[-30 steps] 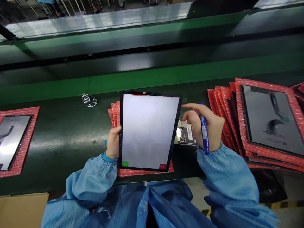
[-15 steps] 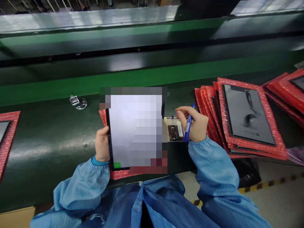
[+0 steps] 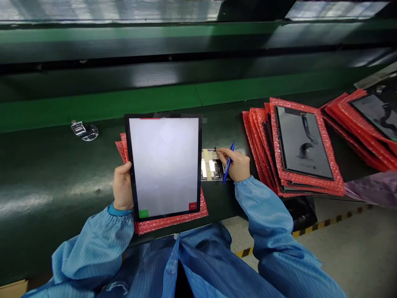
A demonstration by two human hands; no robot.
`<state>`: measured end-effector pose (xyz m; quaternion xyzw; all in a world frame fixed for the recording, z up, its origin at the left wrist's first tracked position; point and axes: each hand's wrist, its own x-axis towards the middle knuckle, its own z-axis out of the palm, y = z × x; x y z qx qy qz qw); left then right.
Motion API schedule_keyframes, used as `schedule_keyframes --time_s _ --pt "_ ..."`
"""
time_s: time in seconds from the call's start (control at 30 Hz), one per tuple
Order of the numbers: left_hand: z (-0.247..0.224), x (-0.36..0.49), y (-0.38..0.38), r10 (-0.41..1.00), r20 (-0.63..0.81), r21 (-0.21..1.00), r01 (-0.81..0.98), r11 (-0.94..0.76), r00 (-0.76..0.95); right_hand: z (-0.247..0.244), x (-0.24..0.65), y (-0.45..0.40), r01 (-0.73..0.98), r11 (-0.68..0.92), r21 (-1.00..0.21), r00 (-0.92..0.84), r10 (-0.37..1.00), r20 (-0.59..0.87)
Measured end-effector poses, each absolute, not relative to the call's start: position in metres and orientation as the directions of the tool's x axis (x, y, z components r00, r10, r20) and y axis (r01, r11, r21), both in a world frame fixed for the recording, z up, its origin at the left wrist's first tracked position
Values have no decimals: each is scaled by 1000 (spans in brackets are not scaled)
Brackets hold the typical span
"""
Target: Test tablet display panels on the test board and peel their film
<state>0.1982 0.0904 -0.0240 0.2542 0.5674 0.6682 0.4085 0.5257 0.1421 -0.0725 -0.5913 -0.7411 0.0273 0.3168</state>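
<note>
My left hand [image 3: 123,187] grips the left edge of a tablet screen [image 3: 166,165], thumb on its black border. The panel is lit plain white, with a green box at its lower left corner and a red one at the lower right. Beneath it lies red bubble wrap [image 3: 173,221]. A blue pen [image 3: 228,163] is tucked in my right hand [image 3: 238,164]. That hand's thumb and forefinger are pinched at the top edge of a circuit board [image 3: 211,167] with a yellowish tape strip, just right of the screen. The fingertips hide what they touch there.
To the right, several screens [image 3: 305,142] in red bubble wrap are stacked and fanned, with another such pile [image 3: 372,124] beyond. A shiny metal and clear object [image 3: 84,130] sits at the left on the dark green bench [image 3: 62,174]. A black bag [image 3: 299,211] hangs below the right edge.
My right hand has moved in to the circuit board's top edge, the pen still in it. My left hand keeps its hold on the screen. The whole view has shifted a little.
</note>
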Motion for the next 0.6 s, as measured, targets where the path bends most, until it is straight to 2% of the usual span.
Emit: schedule_keyframes --time_s 0.1,0.23,0.3,0.4,0.47,0.53,0.6 --pt "-19 203 93 792 20 995 -67 -77 -610 -73 527 142 866 280 -414 -82 897 435" --pt "-22 200 97 834 38 999 -7 -50 -551 -59 510 130 847 267 -460 -24 882 470" --pt "-26 201 97 871 35 999 8 -35 -491 -43 490 119 736 301 -606 -29 909 415" --pt "-26 201 94 890 28 1000 16 -23 -455 -15 456 108 410 297 -863 -225 949 220" --pt "-19 194 90 895 92 996 58 -74 -437 4 440 110 298 305 -904 -322 924 206" --pt "-3 180 84 918 289 944 244 -224 -273 17 433 119 297 411 -862 -342 888 306" --pt "17 164 79 891 444 772 462 -436 98 20 432 130 332 561 -759 -378 816 438"
